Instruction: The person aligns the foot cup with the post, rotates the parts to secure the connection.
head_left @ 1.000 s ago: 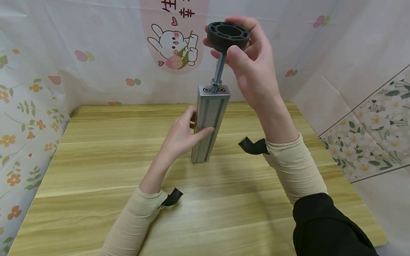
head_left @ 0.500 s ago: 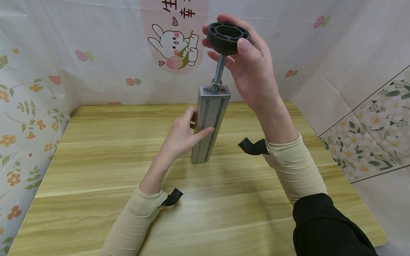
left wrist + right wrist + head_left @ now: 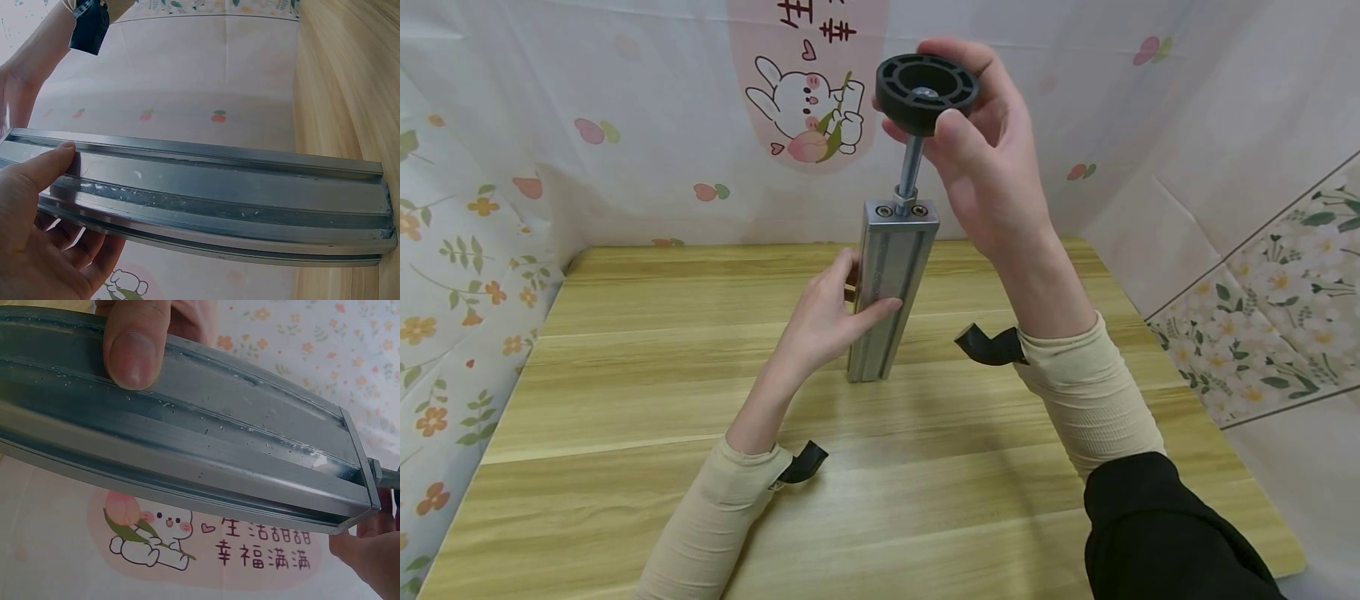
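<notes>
the aluminium profile (image 3: 889, 287) is silver-grey, with a dull grey groove along its length. the round foot (image 3: 927, 90) is black, on a silver threaded rod (image 3: 911, 171). the table (image 3: 625, 400) is pale yellow wood with lengthwise grain. the backdrop cloth (image 3: 625, 125) is white with orange flowers, pink fruit, and a pink panel bearing a white rabbit. both sleeves (image 3: 1075, 392) are beige; one cuff is black.

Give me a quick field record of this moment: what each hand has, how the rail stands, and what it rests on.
left hand: grips the aluminium rail at mid-height, thumb across its front face
right hand: holds the black round foot at its rim
threaded rod: joins the foot to the rail's top end cap
rail: upright, lower end on the wooden table
surroundings: floral cloth backdrop
</notes>
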Motion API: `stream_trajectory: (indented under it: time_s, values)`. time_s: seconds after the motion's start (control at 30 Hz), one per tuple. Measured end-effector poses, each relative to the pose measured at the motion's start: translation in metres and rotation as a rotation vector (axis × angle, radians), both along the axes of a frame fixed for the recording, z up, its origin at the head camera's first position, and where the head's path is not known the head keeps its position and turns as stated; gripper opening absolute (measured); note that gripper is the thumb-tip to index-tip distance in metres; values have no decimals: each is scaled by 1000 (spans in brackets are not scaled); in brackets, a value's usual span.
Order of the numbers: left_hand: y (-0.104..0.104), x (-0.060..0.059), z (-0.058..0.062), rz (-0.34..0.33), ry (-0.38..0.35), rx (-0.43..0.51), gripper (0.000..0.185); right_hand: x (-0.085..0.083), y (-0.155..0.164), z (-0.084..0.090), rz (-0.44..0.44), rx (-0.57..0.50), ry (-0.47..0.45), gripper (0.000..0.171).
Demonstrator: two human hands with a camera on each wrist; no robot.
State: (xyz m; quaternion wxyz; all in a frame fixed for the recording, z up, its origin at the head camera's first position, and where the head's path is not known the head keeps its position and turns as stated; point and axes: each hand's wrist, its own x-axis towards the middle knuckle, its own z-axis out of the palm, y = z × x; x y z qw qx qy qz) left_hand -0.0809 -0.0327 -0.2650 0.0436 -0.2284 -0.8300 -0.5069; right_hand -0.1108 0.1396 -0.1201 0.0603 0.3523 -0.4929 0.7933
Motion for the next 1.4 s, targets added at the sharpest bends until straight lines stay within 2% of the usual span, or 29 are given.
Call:
stream_trajectory:
  time_s: [0.3,0.43,0.6,0.77,1.03,1.17,1.4]
  values:
    - [0,1,1,1,-9,-5,52,0,1,0,74,-43,-12,65]
    - [0,1,1,2,-14,-10,52,0,1,0,44,-89,-16,76]
    - [0,1,1,7,-17,-14,51,0,-1,0,-16,-94,-8,90]
    - [0,1,1,1,-14,-11,51,0,-1,0,2,-81,4,95]
    - [0,1,1,2,-25,-10,53,-3,-1,-1,122,-18,-9,73]
    - [-1,0,1,3,-25,-15,52,-2,-1,-1,92,-18,0,70]
    - [0,0,1,1,-19,-11,51,1,-2,0,-26,-65,11,90]
